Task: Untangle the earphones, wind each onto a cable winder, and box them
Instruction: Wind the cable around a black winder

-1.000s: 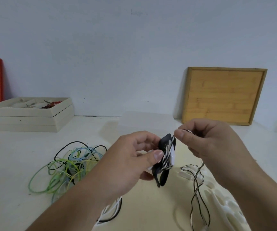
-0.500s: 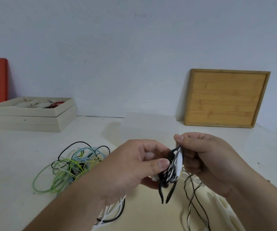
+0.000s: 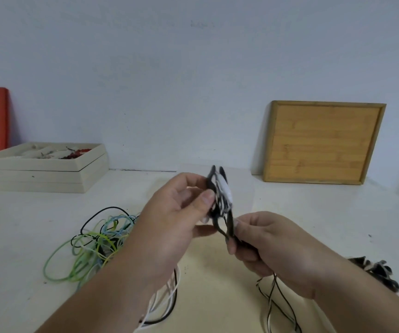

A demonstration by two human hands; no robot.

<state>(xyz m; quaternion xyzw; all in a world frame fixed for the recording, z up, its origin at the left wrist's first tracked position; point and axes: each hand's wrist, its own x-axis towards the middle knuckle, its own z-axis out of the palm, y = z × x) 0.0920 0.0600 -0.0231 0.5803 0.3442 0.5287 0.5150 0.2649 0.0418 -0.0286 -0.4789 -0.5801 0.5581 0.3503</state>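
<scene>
Head view, winding step. The left hand point(image 3: 177, 212), at frame centre, pinches a black winder point(image 3: 220, 195) between its thumb and curled fingers point(image 3: 186, 180), holding it on edge above the worktop point(image 3: 25, 224). Turns of black-and-white cable point(image 3: 274, 301) already cross the winder's waist. The right hand point(image 3: 273, 246), just below and right of the winder, has its fingers closed round the same cable where it leaves the winder. The free length hangs from that hand toward the lower edge of the frame.

The step in hand appears to be winding one freed earphone, partly done. The next move calls for carrying the cable round the winder again under light tension, each turn beside the last, while the left hand's grip stays firm, until the free length is used up.

Left of centre lies a tangle point(image 3: 95, 243) of green, blue and black earphones, not yet separated. White and black leads point(image 3: 169, 299) run under the left forearm. The box point(image 3: 49, 179) stands well apart at the left edge. A wooden tray point(image 3: 323, 143) leans on the wall, upper right. Dark items point(image 3: 373, 272) at the right edge are too blurred to identify.
</scene>
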